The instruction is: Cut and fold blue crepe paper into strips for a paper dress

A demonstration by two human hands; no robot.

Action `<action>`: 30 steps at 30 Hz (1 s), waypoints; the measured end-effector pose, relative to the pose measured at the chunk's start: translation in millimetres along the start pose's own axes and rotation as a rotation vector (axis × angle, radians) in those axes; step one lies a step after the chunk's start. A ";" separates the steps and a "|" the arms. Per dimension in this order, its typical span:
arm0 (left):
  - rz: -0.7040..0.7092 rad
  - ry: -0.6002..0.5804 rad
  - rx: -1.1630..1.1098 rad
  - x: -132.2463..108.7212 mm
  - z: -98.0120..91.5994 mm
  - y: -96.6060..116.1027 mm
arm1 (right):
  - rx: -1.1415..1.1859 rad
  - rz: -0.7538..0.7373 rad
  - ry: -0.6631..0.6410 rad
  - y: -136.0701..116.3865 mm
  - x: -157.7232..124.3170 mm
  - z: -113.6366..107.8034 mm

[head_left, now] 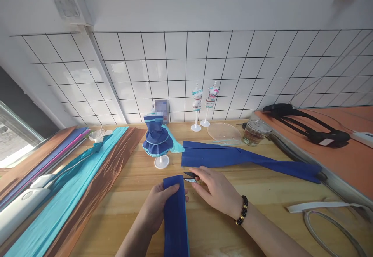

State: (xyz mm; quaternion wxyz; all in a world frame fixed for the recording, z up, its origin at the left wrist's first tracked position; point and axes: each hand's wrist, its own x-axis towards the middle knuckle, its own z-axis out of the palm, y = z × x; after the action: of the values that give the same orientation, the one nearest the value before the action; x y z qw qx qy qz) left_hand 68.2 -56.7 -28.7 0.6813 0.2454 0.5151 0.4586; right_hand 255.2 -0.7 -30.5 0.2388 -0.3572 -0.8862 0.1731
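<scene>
Two grips engaged: my left hand (159, 202) is clamped on a navy strip (175, 226), thumb flat on top near its far end, fingertips poking past its right edge; my right hand (217, 191) grasps dark-bladed snips (190, 175), blades parted and pointing left, tips right by the strip's far right corner; can't tell if they touch the cloth. Strip sits front and centre over the wooden table (131, 195), extending toward me and out of view at the bottom; thin light-blue line shows along its right edge. Black beaded bracelet (242, 210) on my right wrist; just beyond that hand lies a longer blue cloth (210, 157), wide at left, narrowing to the right; left of it stands a small dress form in a tiered navy dress (159, 142) with light-blue trim, turquoise cloth (175, 143) beside the skirt. Two patterned mini mannequins (196, 99) stand farther back near the tiled wall (175, 66); round plate (224, 132) and clear jar (255, 133) to their right; long turquoise fabric (72, 183) on the left, brown fabric (107, 175) alongside.
</scene>
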 end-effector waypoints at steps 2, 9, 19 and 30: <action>0.007 0.006 -0.009 1.0 -1.5 -0.6 | 0.005 -0.001 0.005 0.4 0.6 -0.3; -0.003 -0.049 -0.016 3.7 -2.7 -2.5 | 0.020 -0.013 0.023 0.5 -1.0 0.6; 0.023 -0.109 0.086 3.3 -2.4 -3.7 | -0.001 -0.037 0.017 3.9 -1.6 5.0; 0.026 -0.104 0.098 2.7 -5.7 0.3 | -0.006 -0.114 -0.026 7.3 -0.9 -0.2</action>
State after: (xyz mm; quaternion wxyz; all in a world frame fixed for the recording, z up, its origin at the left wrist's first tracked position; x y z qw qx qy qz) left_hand 62.9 -55.1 -31.7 0.6884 0.3087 0.4975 0.4282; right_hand 259.8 3.7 -34.1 0.2355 -0.3044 -0.9088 0.1611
